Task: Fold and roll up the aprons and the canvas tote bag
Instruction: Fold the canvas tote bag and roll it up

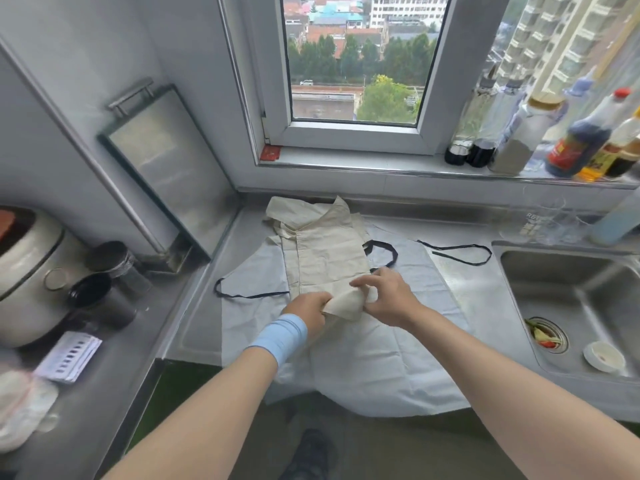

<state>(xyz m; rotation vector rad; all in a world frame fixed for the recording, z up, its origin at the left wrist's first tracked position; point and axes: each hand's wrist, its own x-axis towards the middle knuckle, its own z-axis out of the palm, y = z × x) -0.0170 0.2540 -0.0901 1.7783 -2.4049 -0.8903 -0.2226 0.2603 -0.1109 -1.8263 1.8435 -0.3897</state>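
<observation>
A beige canvas tote bag point(325, 251) lies folded into a long strip on the steel counter, its far end crumpled near the back wall. Its near end is rolled up a little. My left hand point(308, 308), with a blue wristband, grips the left side of that roll. My right hand point(384, 296) pinches the roll's right side from above. Under the bag a pale blue-white apron point(381, 362) with dark ties point(457, 252) is spread flat, its lower edge hanging over the counter's front.
A steel sink point(575, 306) with a food-filled strainer and a small white dish lies at the right. Sauce bottles point(575, 147) line the window sill. At the left stand a rice cooker point(27, 271), two dark jars point(104, 282) and a leaning steel tray point(162, 168).
</observation>
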